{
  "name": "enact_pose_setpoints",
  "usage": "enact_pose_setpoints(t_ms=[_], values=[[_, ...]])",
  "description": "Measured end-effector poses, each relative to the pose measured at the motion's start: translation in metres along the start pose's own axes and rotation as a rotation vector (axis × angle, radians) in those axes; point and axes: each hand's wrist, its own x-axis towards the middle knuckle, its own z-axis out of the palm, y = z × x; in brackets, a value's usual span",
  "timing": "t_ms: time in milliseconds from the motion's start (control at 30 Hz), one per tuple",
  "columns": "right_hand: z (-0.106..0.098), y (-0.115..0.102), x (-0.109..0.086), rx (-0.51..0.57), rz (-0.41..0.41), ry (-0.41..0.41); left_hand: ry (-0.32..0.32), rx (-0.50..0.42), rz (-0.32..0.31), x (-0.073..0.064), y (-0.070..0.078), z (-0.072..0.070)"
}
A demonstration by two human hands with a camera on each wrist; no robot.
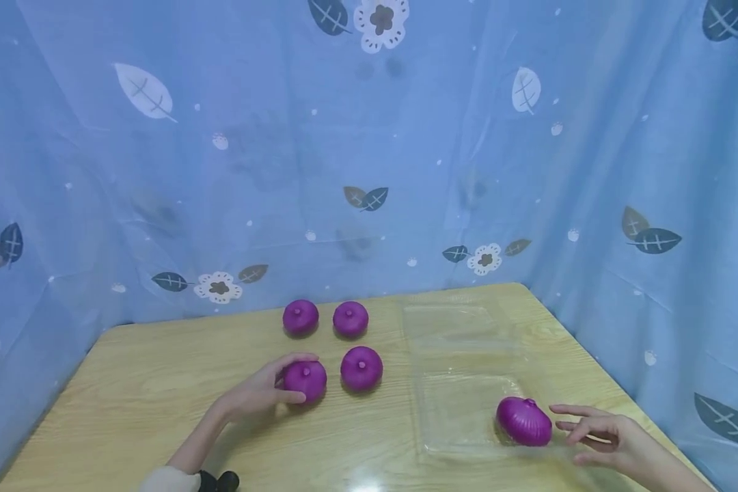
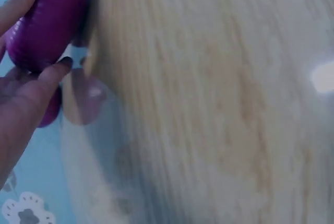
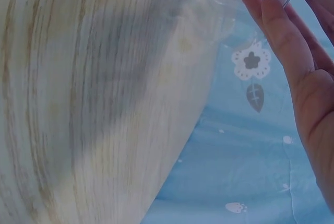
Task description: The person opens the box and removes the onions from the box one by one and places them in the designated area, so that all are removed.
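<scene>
A purple onion [image 1: 305, 381] is held between the thumb and fingers of my left hand [image 1: 255, 393], low over the table or on it; I cannot tell which. Close up, the left wrist view shows that onion [image 2: 49, 23] with fingers on two sides of it. Another purple onion [image 1: 525, 421] lies tilted in the front right corner of a clear plastic box [image 1: 427, 417]. Just right of it is my right hand [image 1: 611, 437], its fingers loosely bent with nothing between them. The right wrist view shows the box's clear rim near the fingertips [image 3: 250, 2].
An onion [image 1: 361, 369] sits right of the left hand, and two more, a left one [image 1: 301, 318] and a right one [image 1: 350, 319], stand behind. The box's clear lid [image 1: 449, 321] extends toward the back edge. Blue patterned cloth [image 1: 307, 171] surrounds the wooden table [image 1: 160, 369].
</scene>
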Motion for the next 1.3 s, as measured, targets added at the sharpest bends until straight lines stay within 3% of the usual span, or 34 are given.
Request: enact_pose_setpoints(t_ms=[100,200,333,500,667,833,1100,1300], values=[[0.0,-0.002,-0.003,0.031,0.043,-0.016,0.011,-0.03,0.018,0.006,-0.007,0.003],[-0.001,-0.003,-0.003,-0.008,0.047,-0.01,0.047,-0.02,0.022,0.012,-0.01,0.005],[0.0,0.0,-0.001,-0.082,-0.021,0.028,0.062,0.026,0.035,0.015,-0.007,0.003],[0.005,0.002,-0.007,-0.096,-0.084,0.051,0.029,-0.01,0.034,0.018,-0.013,0.001],[0.006,-0.003,-0.005,-0.156,-0.082,0.079,0.026,-0.044,0.02,0.017,-0.016,-0.002],[0.007,-0.007,0.0,-0.229,-0.043,0.109,0.038,-0.004,0.008,0.015,-0.013,-0.01],[0.005,-0.009,0.002,-0.261,-0.063,0.134,0.033,0.05,0.046,0.017,-0.011,-0.013],[0.008,-0.007,0.001,-0.26,-0.051,0.126,0.031,0.029,0.019,0.012,-0.016,-0.015]])
